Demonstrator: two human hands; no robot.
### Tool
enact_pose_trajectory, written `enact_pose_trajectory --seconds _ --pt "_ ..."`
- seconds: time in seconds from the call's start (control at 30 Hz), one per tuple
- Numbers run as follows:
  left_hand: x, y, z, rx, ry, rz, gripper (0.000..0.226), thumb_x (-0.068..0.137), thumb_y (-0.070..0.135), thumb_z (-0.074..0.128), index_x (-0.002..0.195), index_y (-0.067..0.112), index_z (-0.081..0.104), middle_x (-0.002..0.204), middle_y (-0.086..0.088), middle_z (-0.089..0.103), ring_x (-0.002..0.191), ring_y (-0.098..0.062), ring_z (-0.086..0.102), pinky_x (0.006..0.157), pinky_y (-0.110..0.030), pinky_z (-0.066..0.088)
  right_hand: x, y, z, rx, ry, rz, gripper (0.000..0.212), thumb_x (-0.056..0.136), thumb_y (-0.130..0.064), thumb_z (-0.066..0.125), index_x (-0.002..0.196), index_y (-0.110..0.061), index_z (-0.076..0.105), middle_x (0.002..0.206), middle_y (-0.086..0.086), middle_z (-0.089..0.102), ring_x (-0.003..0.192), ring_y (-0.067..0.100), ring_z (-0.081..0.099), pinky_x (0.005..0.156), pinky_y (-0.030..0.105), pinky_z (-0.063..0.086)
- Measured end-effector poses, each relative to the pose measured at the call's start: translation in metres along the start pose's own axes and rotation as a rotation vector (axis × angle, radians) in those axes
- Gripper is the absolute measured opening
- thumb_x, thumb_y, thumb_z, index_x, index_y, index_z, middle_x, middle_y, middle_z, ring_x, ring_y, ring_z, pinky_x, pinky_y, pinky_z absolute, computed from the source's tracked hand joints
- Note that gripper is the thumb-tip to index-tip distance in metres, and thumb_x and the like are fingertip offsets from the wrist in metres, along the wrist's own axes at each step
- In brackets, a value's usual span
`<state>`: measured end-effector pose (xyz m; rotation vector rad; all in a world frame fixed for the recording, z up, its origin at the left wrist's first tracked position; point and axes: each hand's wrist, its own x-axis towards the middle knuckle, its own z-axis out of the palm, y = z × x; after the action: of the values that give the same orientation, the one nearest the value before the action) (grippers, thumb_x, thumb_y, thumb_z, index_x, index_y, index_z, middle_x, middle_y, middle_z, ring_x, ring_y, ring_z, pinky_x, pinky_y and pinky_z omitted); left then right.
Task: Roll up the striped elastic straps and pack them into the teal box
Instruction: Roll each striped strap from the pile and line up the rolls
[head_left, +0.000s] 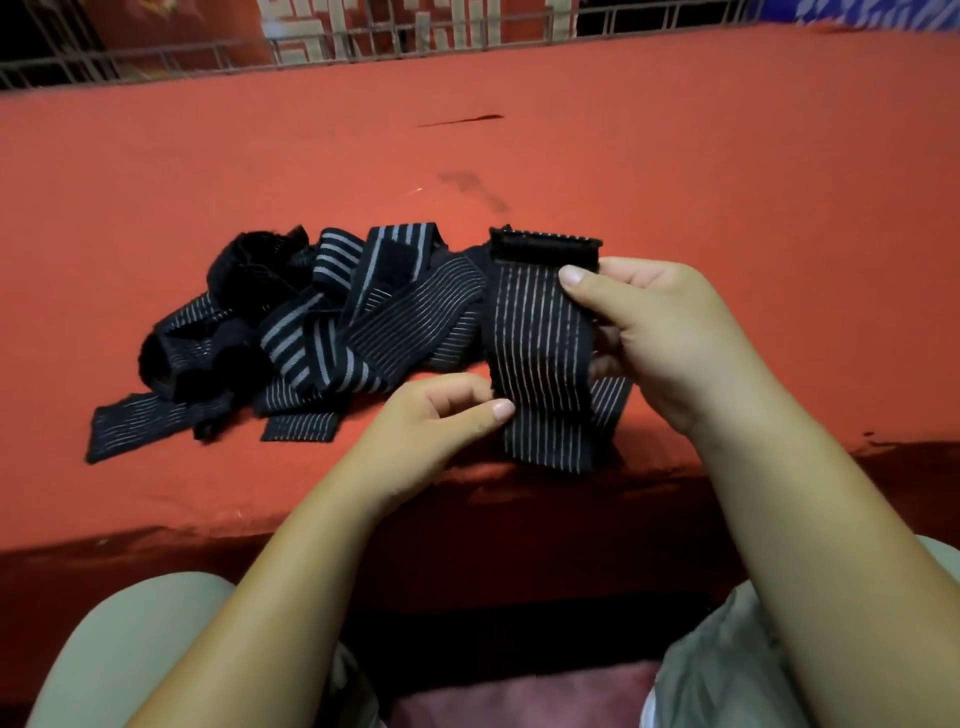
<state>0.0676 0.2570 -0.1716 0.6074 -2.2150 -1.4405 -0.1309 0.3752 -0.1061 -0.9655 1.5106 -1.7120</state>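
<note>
The strap (540, 353) ran long-ways from near to far. The right hand (660, 332) pinched its far end, and the left hand (441, 415) pinched its near left edge.

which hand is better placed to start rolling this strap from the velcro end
Probably the right. The right hand grips the strap just below its black velcro end, thumb on the front. The left hand pinches the strap's edge lower down, better suited to holding it taut.
</note>
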Motion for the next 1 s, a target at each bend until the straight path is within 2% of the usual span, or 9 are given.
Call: enact_pose_trajectory --seconds 0.17,0.23,0.37,0.47,0.63,0.7,0.8,0.9,1.0 --pt "-0.022 0.031 0.01 -0.208 0.029 -0.109 0.033 0.11 0.016 0.059 0.078 0.011 0.056 0.054 0.006 0.048 0.042 -0.003 0.044 0.043 -0.013 0.036 -0.002 -0.004 -0.005 0.011 0.054 0.006 0.022 0.108 -0.023 0.062 0.112 -0.01 0.079 0.086 0.003 0.075 0.059 0.012 0.066 0.047 0.026 0.052" --pt "-0.026 0.037 0.013 -0.33 0.034 -0.148 0.032 0.111 0.017 0.057 0.079 0.012 0.056 0.056 0.007 0.049 0.042 -0.003 0.042 0.042 -0.013 0.035 -0.002 0.0 -0.007 0.011 0.051 0.025 0.022 0.108 -0.025 0.062 0.114 -0.011 0.078 0.088 0.004 0.074 0.059 0.013 0.066 0.047 0.024 0.052" --pt "-0.033 0.044 0.016 -0.548 -0.017 -0.241 0.021 0.11 0.022 0.061 0.1 0.01 0.075 0.092 -0.008 0.071 0.074 -0.017 0.061 0.065 -0.027 0.053 -0.001 0.011 -0.01 0.022 0.05 0.052 0.024 0.107 -0.029 0.064 0.118 -0.011 0.076 0.086 0.002 0.073 0.055 0.012 0.063 0.047 0.023 0.049" --pt "-0.033 0.039 0.02 -0.612 -0.005 -0.321 0.033 0.11 0.019 0.058 0.12 -0.009 0.072 0.109 -0.019 0.074 0.091 -0.024 0.069 0.08 -0.033 0.056 0.003 0.018 -0.012 0.029 0.055 0.08 0.024 0.107 -0.029 0.065 0.118 -0.011 0.075 0.088 0.002 0.072 0.057 0.013 0.062 0.047 0.025 0.049" --pt "-0.031 0.037 0.016 -0.243 0.02 -0.378 0.023 0.113 0.025 0.055 0.099 0.01 0.066 0.076 -0.003 0.067 0.052 -0.013 0.059 0.046 -0.026 0.052 0.014 0.032 -0.012 0.012 0.05 0.112 0.021 0.107 -0.03 0.065 0.114 -0.014 0.076 0.093 0.002 0.073 0.062 0.012 0.065 0.053 0.028 0.052" --pt "-0.026 0.035 0.012 -0.134 0.036 -0.399 0.02 0.114 0.024 0.055 0.101 0.011 0.064 0.075 -0.001 0.07 0.058 -0.017 0.067 0.052 -0.032 0.06 0.019 0.036 -0.012 -0.003 0.05 0.12 0.019 0.107 -0.031 0.065 0.11 -0.016 0.077 0.092 -0.001 0.074 0.063 0.011 0.065 0.055 0.029 0.053" --pt "-0.009 0.029 -0.003 0.04 0.115 -0.405 0.017 0.111 0.024 0.058 0.102 0.011 0.065 0.085 -0.003 0.08 0.067 -0.022 0.075 0.057 -0.034 0.057 0.027 0.042 -0.011 -0.047 0.062 0.122 0.02 0.108 -0.031 0.063 0.108 -0.017 0.077 0.085 -0.006 0.074 0.059 0.007 0.064 0.054 0.027 0.053" --pt "0.015 0.028 -0.026 0.347 0.269 -0.315 0.009 0.103 0.024 0.066 0.098 0.019 0.071 0.083 0.005 0.081 0.069 -0.014 0.076 0.062 -0.035 0.06 0.034 0.047 -0.01 -0.073 0.071 0.116 0.021 0.109 -0.03 0.062 0.108 -0.015 0.077 0.078 -0.007 0.073 0.056 0.005 0.061 0.052 0.024 0.05" --pt "0.039 0.027 -0.052 0.739 0.426 -0.216 0.016 0.093 0.019 0.071 0.107 0.023 0.074 0.103 0.004 0.076 0.101 -0.019 0.071 0.084 -0.031 0.052 0.043 0.051 -0.007 -0.11 0.091 0.117 0.027 0.108 -0.031 0.064 0.111 -0.008 0.077 0.084 -0.001 0.076 0.06 0.007 0.063 0.054 0.023 0.048"
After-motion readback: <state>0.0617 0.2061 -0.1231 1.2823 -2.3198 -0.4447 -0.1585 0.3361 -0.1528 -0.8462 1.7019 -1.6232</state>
